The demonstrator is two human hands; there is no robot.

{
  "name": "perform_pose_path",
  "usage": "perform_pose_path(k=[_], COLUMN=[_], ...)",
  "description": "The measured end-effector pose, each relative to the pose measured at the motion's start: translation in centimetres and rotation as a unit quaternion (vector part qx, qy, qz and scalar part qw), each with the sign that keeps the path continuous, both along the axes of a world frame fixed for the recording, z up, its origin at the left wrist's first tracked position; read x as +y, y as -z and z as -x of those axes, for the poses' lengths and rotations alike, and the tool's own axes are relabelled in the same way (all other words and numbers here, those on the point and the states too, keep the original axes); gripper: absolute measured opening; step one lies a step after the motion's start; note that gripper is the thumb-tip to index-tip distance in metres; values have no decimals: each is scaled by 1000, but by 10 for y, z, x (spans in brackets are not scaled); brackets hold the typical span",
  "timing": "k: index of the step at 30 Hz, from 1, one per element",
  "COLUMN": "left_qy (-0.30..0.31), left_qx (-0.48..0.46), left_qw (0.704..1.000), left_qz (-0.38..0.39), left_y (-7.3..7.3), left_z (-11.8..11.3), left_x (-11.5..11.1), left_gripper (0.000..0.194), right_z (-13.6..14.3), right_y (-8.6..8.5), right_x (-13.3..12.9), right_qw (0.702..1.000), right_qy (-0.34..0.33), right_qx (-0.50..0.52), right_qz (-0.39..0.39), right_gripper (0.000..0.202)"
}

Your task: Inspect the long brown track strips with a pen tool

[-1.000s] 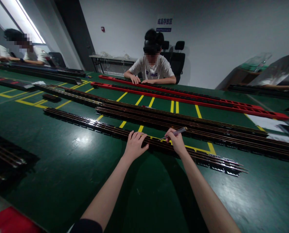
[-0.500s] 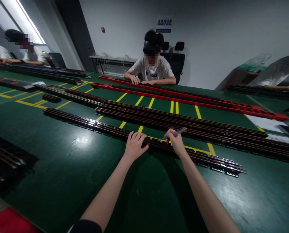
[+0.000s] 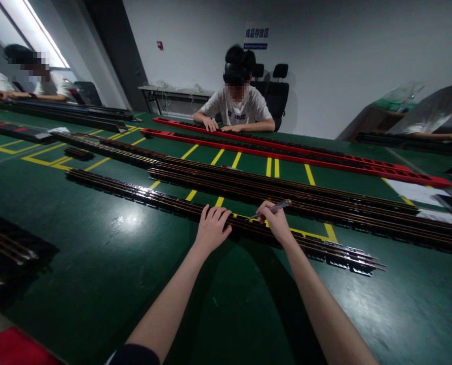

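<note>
left hand point(image 3: 212, 228) flat on rail strip point(image 3: 135, 191) | right hand point(image 3: 273, 219) pinching screwdriver point(image 3: 274, 208) | wall sign point(image 3: 257, 33): 成品存放区

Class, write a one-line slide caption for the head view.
Left hand rests on a long dark metal rail strip; right hand holds a thin silvery tool.

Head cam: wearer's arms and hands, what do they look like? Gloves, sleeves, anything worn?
Both hands are bare: no gloves, and no rings or watch visible on the left hand or the right hand. Forearms are uncovered. A dark sleeve edge shows at the left upper arm; no sleeve is in view on the right.
</note>
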State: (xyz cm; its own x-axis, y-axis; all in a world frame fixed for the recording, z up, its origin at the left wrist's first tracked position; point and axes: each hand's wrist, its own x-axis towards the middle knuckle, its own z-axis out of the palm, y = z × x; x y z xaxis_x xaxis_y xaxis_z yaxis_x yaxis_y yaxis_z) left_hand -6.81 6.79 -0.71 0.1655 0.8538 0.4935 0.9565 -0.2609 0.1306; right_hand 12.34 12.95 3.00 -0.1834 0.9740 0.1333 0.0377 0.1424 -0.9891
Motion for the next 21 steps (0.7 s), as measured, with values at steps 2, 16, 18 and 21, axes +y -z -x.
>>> perform_pose_path(k=[2, 16, 18, 21], left_qy=[-4, -34, -40, -48], left_qx=[-4, 14, 15, 12], left_qw=[1000, 999, 999, 999], left_qz=[-2, -4, -4, -2], left_y=[1, -1, -2, -4], left_z=[1, 1, 1, 0], left_x=[0, 0, -1, -1], left_gripper=[31, 37, 38, 39], right_z=[1, 2, 2, 2], right_y=[-1, -4, -5, -6], right_x=[0, -1, -2, -3], right_qw=[1000, 999, 999, 999], right_qy=[-2, -27, -35, -49], right_qx=[2, -2, -5, -9], right_qz=[5, 22, 21, 19], right_gripper=[15, 16, 16, 15])
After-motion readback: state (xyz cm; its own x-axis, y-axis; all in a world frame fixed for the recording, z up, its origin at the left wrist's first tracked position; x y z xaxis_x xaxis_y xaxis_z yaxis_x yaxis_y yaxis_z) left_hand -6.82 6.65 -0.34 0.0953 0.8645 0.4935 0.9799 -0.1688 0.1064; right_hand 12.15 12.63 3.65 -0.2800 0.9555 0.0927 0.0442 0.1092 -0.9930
